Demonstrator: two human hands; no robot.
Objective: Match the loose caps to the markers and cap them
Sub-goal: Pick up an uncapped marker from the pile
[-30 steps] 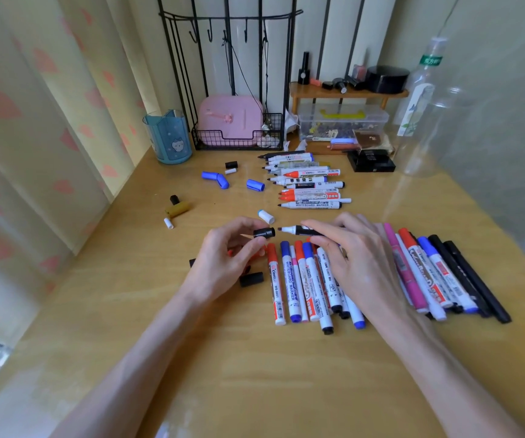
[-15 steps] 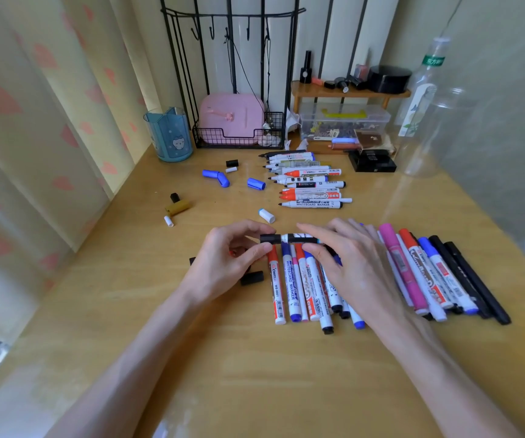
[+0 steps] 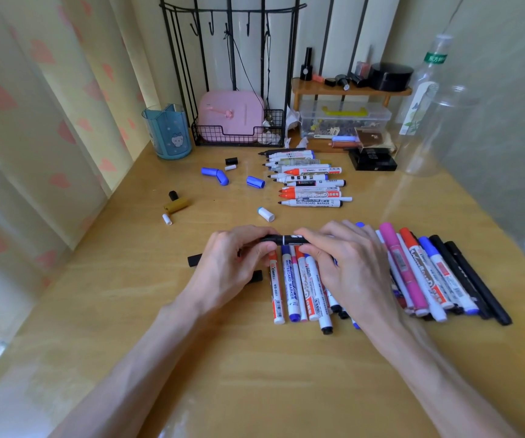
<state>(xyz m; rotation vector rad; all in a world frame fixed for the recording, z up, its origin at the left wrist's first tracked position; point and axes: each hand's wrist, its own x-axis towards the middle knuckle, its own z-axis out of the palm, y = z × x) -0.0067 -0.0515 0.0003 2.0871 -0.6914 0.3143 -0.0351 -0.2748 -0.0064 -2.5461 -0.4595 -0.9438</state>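
Both hands hold one black marker (image 3: 289,239) level above the desk. My left hand (image 3: 234,263) pinches its black cap end, and my right hand (image 3: 346,263) grips the barrel. The cap sits on the marker. Under my hands lies a row of capped markers (image 3: 292,286), with more capped markers (image 3: 438,273) to the right. Several uncapped markers (image 3: 308,184) lie in a stack further back. Loose caps lie about: blue caps (image 3: 220,176), a white cap (image 3: 265,214), a gold cap (image 3: 176,204), and black caps (image 3: 194,260) by my left hand.
A blue cup (image 3: 169,134) stands at the back left beside a wire rack (image 3: 239,137) holding a pink box. A clear storage box (image 3: 343,118), a small wooden shelf (image 3: 349,90) and clear plastic bottles (image 3: 425,99) stand at the back right. The wall runs along the left.
One second ago my left hand held the black cap apart from the marker's tip. The cap has since been pushed onto the marker, and my hands have closed together.
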